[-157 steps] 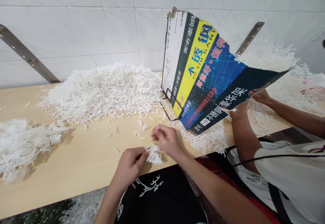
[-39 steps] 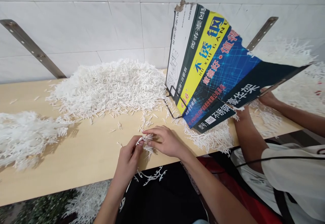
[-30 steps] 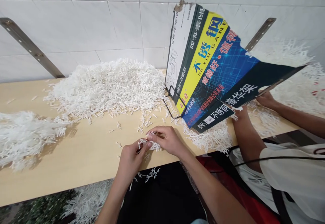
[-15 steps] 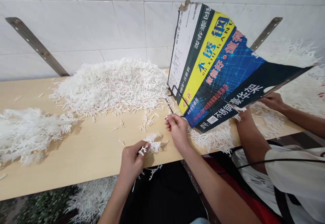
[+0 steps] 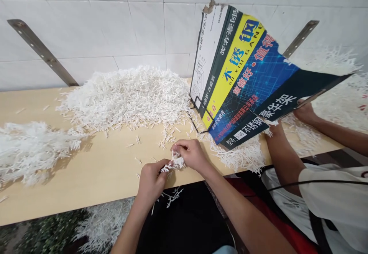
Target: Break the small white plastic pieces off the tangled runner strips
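Note:
My left hand [image 5: 151, 181] is closed in a pinch on a white branching sprig [image 5: 166, 167] low over the table's front edge. Against its fingers, my right hand [image 5: 193, 155] is closed too, thumb and fingertips on the sprig's bushy end [image 5: 178, 162]. The exact grip of the right fingertips is partly hidden. Beyond the hands, short white sticks lie loose on the wood. A large white heap of small forked pieces [image 5: 129, 96] rests against the wall. More branching sprigs [image 5: 34, 152] form a tangle at the left.
A printed cardboard sheet [image 5: 227, 85] stands upright in a black wire stand [image 5: 198, 125] on the wooden table [image 5: 94, 173]. Behind it on the right, another person's arms [image 5: 287, 156] work near more white pieces. Metal brackets [image 5: 43, 52] lean at the wall. White sprigs [image 5: 100, 227] lie below the table edge.
Half a second ago my right hand was apart, near the wire stand; it has come back left to the sprig. My left hand has kept its pinch. Earlier, both hands also met at the sprig.

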The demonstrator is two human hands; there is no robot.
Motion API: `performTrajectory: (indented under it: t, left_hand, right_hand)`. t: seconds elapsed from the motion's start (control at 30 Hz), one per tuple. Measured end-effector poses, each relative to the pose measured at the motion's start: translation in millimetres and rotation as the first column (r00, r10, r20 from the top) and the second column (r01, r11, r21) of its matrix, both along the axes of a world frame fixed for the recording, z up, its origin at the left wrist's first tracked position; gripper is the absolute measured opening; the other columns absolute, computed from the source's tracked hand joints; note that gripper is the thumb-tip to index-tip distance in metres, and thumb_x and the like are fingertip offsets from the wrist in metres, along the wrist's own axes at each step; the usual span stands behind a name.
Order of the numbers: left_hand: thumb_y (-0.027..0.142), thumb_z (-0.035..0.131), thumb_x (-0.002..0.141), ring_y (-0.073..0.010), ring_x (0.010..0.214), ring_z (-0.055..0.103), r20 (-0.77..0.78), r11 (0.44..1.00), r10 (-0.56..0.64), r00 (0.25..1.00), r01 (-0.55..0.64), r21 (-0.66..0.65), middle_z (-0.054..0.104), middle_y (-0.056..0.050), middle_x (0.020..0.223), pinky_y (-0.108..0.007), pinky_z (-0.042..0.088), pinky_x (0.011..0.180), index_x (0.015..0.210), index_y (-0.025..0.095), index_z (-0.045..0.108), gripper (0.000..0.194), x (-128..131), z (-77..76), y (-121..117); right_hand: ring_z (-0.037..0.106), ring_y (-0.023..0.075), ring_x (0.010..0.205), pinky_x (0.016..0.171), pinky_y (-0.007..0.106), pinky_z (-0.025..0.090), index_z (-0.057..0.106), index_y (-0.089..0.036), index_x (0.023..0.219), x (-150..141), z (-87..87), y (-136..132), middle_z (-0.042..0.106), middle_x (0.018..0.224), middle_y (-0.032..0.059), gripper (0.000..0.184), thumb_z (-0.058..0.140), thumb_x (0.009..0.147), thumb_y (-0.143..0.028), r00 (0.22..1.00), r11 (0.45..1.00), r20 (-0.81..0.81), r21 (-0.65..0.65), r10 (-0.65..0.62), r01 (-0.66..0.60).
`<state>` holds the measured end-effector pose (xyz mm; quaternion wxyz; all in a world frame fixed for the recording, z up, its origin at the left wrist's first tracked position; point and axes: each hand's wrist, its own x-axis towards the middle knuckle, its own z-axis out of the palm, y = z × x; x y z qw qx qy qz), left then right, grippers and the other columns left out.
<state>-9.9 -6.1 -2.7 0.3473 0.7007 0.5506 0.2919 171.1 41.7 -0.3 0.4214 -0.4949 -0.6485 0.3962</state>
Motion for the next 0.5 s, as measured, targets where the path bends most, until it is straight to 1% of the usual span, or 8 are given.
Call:
performTrajectory:
  t: [0.1,0.23,0.3,0.37,0.4,0.43,0.47,0.5]
  left_hand:
    - [0.037,0.051,0.094,-0.011,0.053,0.041,-0.009,1.0,0.01,1.0,-0.01,0.002,0.045,0.004,0.054,-0.024,0.027,0.056,0.077,0.016,0.072,0.034,2.7,1.4,3.3]
    - [0.041,0.052,0.095,-0.0106,0.052,0.037,0.026,1.0,0.03,0.999,-0.03,-0.009,0.041,0.004,0.052,-0.024,0.026,0.055,0.072,0.015,0.07,0.038,7.3,2.5,7.0]
    - [0.043,0.052,0.094,-0.0107,0.052,0.035,0.057,0.999,0.044,0.997,-0.043,-0.019,0.039,0.004,0.052,-0.024,0.025,0.054,0.071,0.015,0.069,0.04,7.3,2.6,5.8]
    - [0.046,0.053,0.094,-0.0108,0.054,0.034,0.095,0.997,0.07,0.993,-0.068,-0.03,0.039,0.003,0.054,-0.024,0.024,0.054,0.069,0.015,0.068,0.043,5.2,2.4,2.8]
    - [0.047,0.053,0.094,-0.0109,0.055,0.034,0.112,0.996,0.084,0.99,-0.081,-0.032,0.04,0.003,0.055,-0.024,0.025,0.054,0.069,0.014,0.068,0.044,3.7,2.2,1.2]
    - [0.047,0.054,0.094,-0.0111,0.056,0.034,0.124,0.995,0.097,0.988,-0.094,-0.032,0.041,0.003,0.056,-0.024,0.025,0.055,0.069,0.014,0.068,0.044,2.3,2.0,-0.2]
    - [0.047,0.054,0.094,-0.0114,0.057,0.035,0.132,0.994,0.104,0.986,-0.101,-0.031,0.043,0.002,0.057,-0.023,0.026,0.055,0.07,0.014,0.069,0.044,1.1,1.7,-1.1]
    - [0.047,0.054,0.094,-0.0116,0.057,0.036,0.135,0.994,0.106,0.985,-0.102,-0.032,0.045,0.002,0.058,-0.023,0.027,0.055,0.071,0.014,0.07,0.043,0.2,1.5,-1.6]
  right_hand:
    - [0.058,0.0155,0.058,0.054,0.025,0.038,0.076,-0.018,0.07,-1.3,-9.3,0.5,0.066,0.06,0.0006,0.027,0.063,0.088,-0.033,0.974,0.975,-0.039,-0.01,-0.223,0.223]
    - [0.052,0.0151,0.055,0.053,0.026,0.035,0.073,-0.018,0.067,-0.7,-8.8,0.8,0.057,0.054,-0.0008,0.029,0.063,0.086,-0.037,0.932,0.934,-0.06,-0.01,-0.356,0.356]
    - [0.053,0.0155,0.055,0.053,0.026,0.037,0.069,-0.018,0.066,0.9,-8.0,5.5,0.056,0.054,-0.0009,0.03,0.062,0.086,-0.038,0.903,0.909,-0.104,-0.036,-0.417,0.416]
    - [0.057,0.0165,0.055,0.055,0.027,0.042,0.065,-0.019,0.066,2.5,-8.7,12.9,0.061,0.058,0.001,0.031,0.058,0.089,-0.04,0.829,0.857,-0.222,-0.095,-0.514,0.506]
    - [0.059,0.0171,0.057,0.057,0.028,0.045,0.064,-0.019,0.068,2.9,-9.5,16.6,0.063,0.061,0.0022,0.032,0.056,0.09,-0.04,0.792,0.837,-0.276,-0.116,-0.545,0.535]
    - [0.061,0.0177,0.059,0.059,0.028,0.048,0.064,-0.019,0.069,2.7,-10.4,19.7,0.066,0.063,0.0032,0.032,0.054,0.092,-0.04,0.78,0.835,-0.304,-0.119,-0.546,0.538]
    - [0.064,0.0183,0.061,0.062,0.029,0.05,0.065,-0.02,0.071,2.1,-11.2,21.8,0.068,0.065,0.0039,0.032,0.054,0.094,-0.04,0.8,0.851,-0.302,-0.1,-0.519,0.515]
    - [0.066,0.019,0.065,0.065,0.03,0.051,0.067,-0.019,0.074,1.1,-11.6,22.9,0.07,0.068,0.0045,0.032,0.054,0.095,-0.04,0.842,0.881,-0.272,-0.06,-0.467,0.469]
